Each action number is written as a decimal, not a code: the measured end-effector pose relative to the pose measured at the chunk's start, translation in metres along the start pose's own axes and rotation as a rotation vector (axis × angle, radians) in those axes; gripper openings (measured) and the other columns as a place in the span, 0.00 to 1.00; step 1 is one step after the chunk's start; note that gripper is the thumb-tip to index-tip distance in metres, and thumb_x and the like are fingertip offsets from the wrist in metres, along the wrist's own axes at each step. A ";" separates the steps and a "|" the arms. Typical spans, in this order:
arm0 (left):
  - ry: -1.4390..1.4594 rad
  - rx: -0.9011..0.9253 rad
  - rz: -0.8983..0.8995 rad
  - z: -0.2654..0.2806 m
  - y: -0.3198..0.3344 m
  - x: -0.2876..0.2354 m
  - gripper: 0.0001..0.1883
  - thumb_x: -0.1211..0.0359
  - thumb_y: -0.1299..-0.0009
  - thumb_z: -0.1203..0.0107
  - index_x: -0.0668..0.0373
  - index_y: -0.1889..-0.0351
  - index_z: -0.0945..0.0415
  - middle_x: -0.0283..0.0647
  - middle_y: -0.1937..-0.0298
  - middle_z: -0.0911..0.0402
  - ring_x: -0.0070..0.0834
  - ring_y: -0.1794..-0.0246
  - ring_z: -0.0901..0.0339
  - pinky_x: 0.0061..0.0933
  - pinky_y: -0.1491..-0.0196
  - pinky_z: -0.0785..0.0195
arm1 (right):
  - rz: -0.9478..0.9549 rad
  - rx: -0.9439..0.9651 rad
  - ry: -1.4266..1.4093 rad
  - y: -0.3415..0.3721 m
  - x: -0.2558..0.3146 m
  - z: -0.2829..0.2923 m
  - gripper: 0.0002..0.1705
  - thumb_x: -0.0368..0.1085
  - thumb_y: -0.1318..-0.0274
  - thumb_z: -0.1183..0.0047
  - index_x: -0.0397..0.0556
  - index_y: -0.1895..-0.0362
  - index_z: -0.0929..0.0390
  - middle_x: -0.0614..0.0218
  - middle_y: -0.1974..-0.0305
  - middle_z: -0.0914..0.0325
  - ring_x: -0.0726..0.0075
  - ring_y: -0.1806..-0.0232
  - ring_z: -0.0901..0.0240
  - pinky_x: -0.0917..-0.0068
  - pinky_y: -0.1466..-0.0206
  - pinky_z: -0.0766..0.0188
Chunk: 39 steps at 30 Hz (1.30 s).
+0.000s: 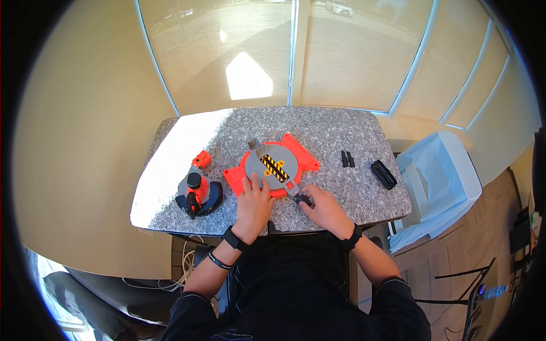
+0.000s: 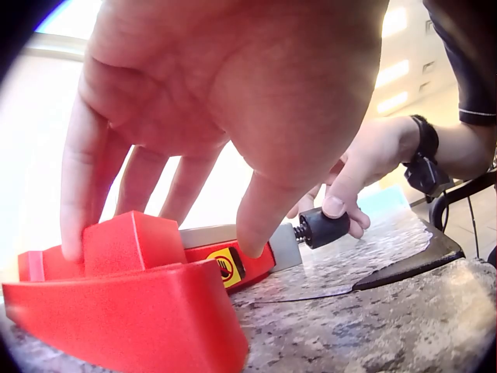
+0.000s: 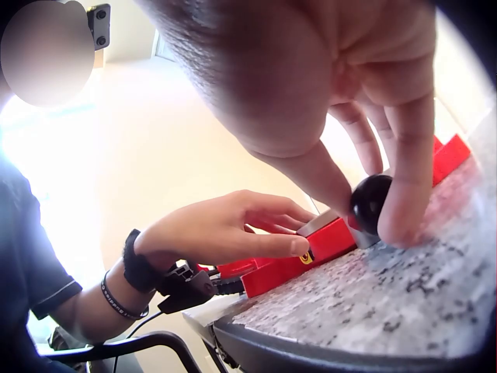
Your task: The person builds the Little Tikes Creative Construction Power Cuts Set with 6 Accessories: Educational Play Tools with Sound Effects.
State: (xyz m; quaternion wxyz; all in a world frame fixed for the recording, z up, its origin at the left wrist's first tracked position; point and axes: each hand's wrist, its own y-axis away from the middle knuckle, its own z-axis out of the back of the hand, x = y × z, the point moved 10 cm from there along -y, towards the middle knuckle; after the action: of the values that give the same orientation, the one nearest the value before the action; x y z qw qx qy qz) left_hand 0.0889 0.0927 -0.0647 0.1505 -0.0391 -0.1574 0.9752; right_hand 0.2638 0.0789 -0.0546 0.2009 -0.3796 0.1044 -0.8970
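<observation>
A round toy saw base lies on the granite-patterned table, with a grey turntable [image 1: 254,165], red side wings [image 1: 299,151] and a yellow-black striped slot across the middle. My left hand [image 1: 255,209] rests on the near left of the base, its fingers spread and fairly straight over the grey disc and red edge. At the front, a grey arm ends in a black knob [image 2: 324,228] with a small spring behind it. My right hand [image 1: 326,211] pinches this knob between thumb and fingers, as the right wrist view also shows the round black knob end [image 3: 370,203].
To the left stands a red-and-black toy saw head [image 1: 196,195] with a dark curved guard. Two small black pieces [image 1: 347,159] and a black bundle [image 1: 383,174] lie to the right. Beyond the table's right edge is a lined bin [image 1: 455,176]. Blinds rise behind the table.
</observation>
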 end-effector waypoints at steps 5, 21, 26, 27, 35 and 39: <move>0.005 0.017 0.007 -0.001 0.000 0.000 0.36 0.54 0.31 0.33 0.63 0.31 0.29 0.61 0.28 0.30 0.62 0.28 0.30 0.45 0.48 0.17 | 0.009 0.011 0.018 -0.001 0.002 -0.001 0.16 0.31 0.37 0.39 0.42 0.47 0.27 0.48 0.61 0.13 0.44 0.64 0.13 0.55 0.62 0.18; 0.331 0.008 -0.085 0.033 -0.003 0.000 0.27 0.57 0.33 0.31 0.61 0.40 0.19 0.53 0.30 0.25 0.54 0.30 0.28 0.51 0.31 0.31 | -0.017 0.032 0.018 0.000 -0.001 0.000 0.27 0.34 0.46 0.29 0.47 0.43 0.25 0.54 0.58 0.20 0.52 0.63 0.17 0.59 0.57 0.19; 0.398 0.066 -0.225 0.031 -0.002 -0.019 0.28 0.58 0.33 0.31 0.58 0.37 0.21 0.50 0.30 0.25 0.53 0.28 0.30 0.49 0.30 0.32 | -0.021 0.033 0.003 -0.001 0.004 0.002 0.19 0.32 0.41 0.38 0.45 0.46 0.25 0.47 0.63 0.17 0.36 0.59 0.19 0.46 0.54 0.22; 0.399 0.066 -0.226 0.031 -0.002 -0.019 0.28 0.58 0.33 0.31 0.58 0.37 0.21 0.50 0.30 0.25 0.53 0.28 0.30 0.49 0.30 0.32 | -0.022 0.032 0.003 -0.001 0.004 0.003 0.19 0.32 0.41 0.38 0.45 0.46 0.25 0.47 0.63 0.17 0.36 0.59 0.19 0.46 0.54 0.22; 0.332 0.056 -0.254 0.028 0.001 -0.023 0.29 0.58 0.32 0.32 0.58 0.34 0.23 0.49 0.29 0.26 0.54 0.28 0.30 0.50 0.31 0.31 | -0.021 0.078 0.112 0.000 0.006 -0.001 0.13 0.32 0.38 0.40 0.46 0.49 0.21 0.47 0.64 0.15 0.38 0.59 0.17 0.49 0.54 0.22; 0.316 0.044 -0.261 0.026 0.003 -0.023 0.29 0.58 0.32 0.32 0.58 0.35 0.23 0.50 0.29 0.26 0.55 0.28 0.30 0.50 0.31 0.31 | -0.003 0.051 0.037 -0.001 0.005 -0.004 0.15 0.34 0.40 0.36 0.46 0.50 0.21 0.49 0.64 0.16 0.39 0.61 0.18 0.51 0.54 0.22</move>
State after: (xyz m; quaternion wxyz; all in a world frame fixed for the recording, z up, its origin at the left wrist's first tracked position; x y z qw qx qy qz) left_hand 0.1068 0.0759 -0.0406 0.2992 -0.1674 -0.1141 0.9324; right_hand 0.2575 0.0778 -0.0542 0.2071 -0.3580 0.0844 -0.9065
